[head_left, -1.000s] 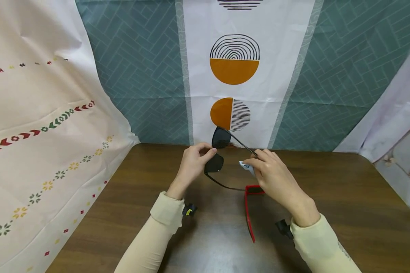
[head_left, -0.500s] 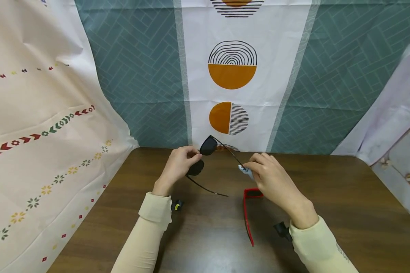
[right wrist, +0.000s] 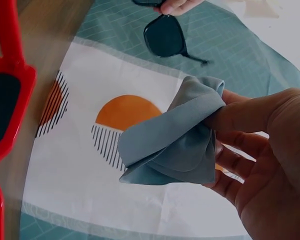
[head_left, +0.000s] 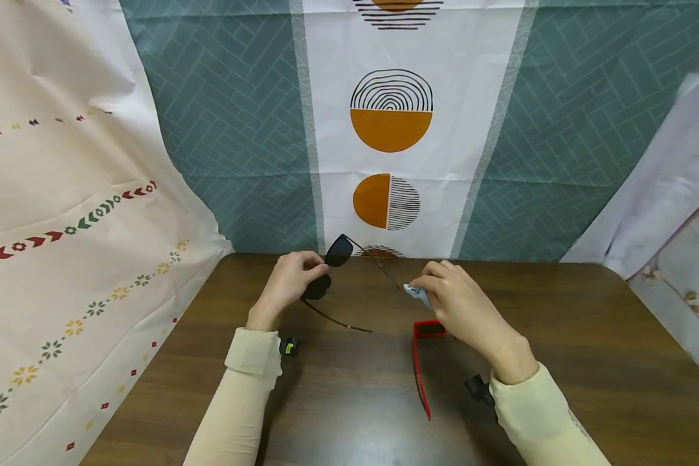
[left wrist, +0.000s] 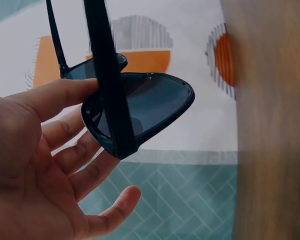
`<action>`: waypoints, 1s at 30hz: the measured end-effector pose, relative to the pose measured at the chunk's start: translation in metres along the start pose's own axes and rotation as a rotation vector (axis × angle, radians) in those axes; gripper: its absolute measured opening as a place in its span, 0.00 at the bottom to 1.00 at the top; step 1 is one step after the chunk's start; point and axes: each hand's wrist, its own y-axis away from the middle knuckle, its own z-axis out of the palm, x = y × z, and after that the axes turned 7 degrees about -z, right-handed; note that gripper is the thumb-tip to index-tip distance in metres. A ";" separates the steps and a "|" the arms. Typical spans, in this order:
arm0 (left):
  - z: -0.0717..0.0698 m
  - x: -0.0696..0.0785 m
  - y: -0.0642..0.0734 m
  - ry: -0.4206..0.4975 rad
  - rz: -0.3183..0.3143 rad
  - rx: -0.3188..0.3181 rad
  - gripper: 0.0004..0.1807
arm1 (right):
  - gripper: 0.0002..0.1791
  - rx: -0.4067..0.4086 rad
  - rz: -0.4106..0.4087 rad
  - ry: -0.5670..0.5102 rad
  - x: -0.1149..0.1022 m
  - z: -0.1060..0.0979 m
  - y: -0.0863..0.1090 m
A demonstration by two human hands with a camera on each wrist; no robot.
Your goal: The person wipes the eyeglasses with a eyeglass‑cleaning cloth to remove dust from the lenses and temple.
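Black sunglasses are held up over the table by my left hand, its thumb and fingers pinching the frame between the two dark lenses. Both temples are unfolded and point toward the right. In the left wrist view a dark lens fills the middle, with one temple crossing in front. My right hand pinches a folded light-blue cloth between thumb and fingers, apart from the sunglasses. Below that hand, red-framed sunglasses rest on the table, partly hidden by the hand in the head view.
The brown wooden table ends at the back against a patterned cloth backdrop. A cream patterned cloth hangs on the left, and a pale cloth on the right. Each wrist wears a small black camera mount.
My left hand has moved left and slightly down with the black sunglasses, so their upper temple has come away from my right hand. The right hand has dropped slightly, still holding the cloth.
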 end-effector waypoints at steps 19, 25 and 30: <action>0.001 -0.030 -0.002 -0.142 -0.014 -0.124 0.09 | 0.15 -0.079 0.064 -0.027 0.037 0.006 0.016; 0.003 -0.031 -0.002 -0.196 -0.016 -0.189 0.08 | 0.15 -0.112 0.126 -0.053 0.047 0.004 0.025; 0.006 -0.029 -0.007 -0.299 0.022 -0.211 0.07 | 0.14 -0.105 0.158 -0.064 0.054 0.000 0.029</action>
